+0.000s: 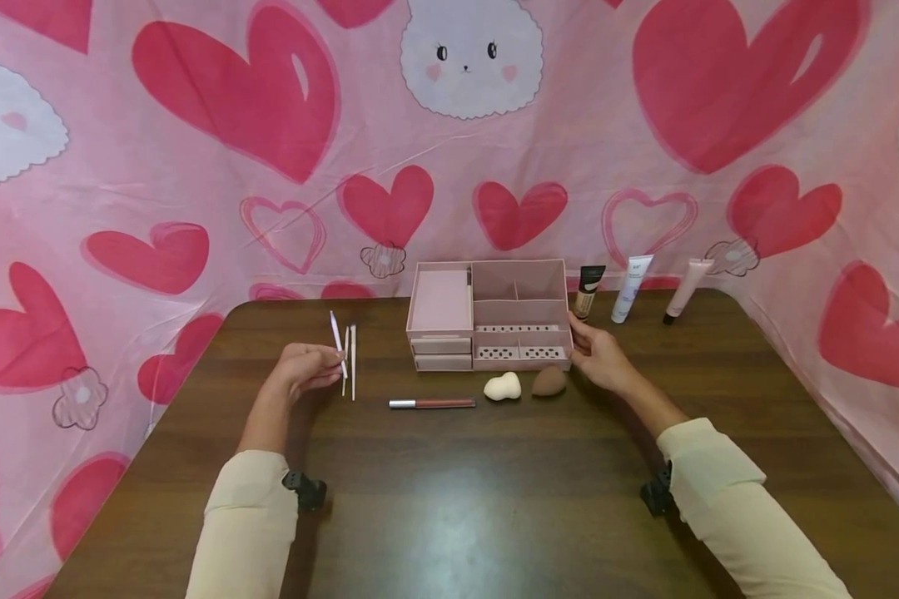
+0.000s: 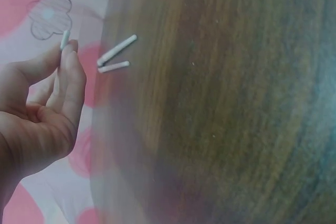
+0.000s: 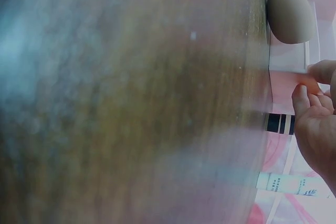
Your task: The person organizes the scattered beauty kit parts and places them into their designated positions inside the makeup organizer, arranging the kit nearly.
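Note:
My left hand (image 1: pixel 310 366) pinches a slim white stick with a lilac end (image 1: pixel 335 324) between thumb and fingertips, tilted above the table's left part. Two thin white sticks (image 1: pixel 354 362) lie just to its right, and the left wrist view shows their ends (image 2: pixel 118 51) as well. At the right side of a pink makeup organizer (image 1: pixel 442 301), my right hand (image 1: pixel 603 358) grips the side wall (image 3: pixel 286 90) with thumb and fingers. A brown makeup sponge (image 1: pixel 548 382) and a cream makeup sponge (image 1: pixel 502 387) sit before the organizer. A reddish tube with a silver end (image 1: pixel 442 403) lies to their left.
Behind my right hand stand a black tube (image 1: pixel 588 291), a white tube (image 1: pixel 633 287) and a pink tube (image 1: pixel 687 291) with a black cap. One slim dark item (image 1: pixel 469 277) is in the organizer. The patterned pink cloth (image 1: pixel 449 150) hangs along the table's far edge.

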{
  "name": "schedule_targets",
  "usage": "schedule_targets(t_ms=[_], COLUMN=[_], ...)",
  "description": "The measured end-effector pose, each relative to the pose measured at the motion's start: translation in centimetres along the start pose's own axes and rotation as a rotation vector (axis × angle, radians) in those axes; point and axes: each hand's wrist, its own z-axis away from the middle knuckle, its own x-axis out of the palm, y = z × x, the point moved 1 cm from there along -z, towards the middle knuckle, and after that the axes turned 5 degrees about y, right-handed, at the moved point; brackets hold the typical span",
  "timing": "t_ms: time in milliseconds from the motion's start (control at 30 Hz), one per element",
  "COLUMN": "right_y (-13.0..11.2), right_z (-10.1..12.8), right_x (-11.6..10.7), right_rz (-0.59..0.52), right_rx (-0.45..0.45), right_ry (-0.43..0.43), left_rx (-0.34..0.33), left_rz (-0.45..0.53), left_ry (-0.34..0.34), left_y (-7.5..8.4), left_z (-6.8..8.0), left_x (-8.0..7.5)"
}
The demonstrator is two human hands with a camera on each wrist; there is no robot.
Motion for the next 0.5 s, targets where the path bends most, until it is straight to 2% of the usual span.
schedule_targets(t_ms=[500], right_y=[0.0], right_z=[0.0], right_x=[0.1], right_rz=[0.018], right_rx=[-0.018], right_ry=[0.019], left_rx=[0.049], left_rz=[0.054], left_ry=[-0.049], left_y=[1.5], left_z=[0.3], left_x=[1.7])
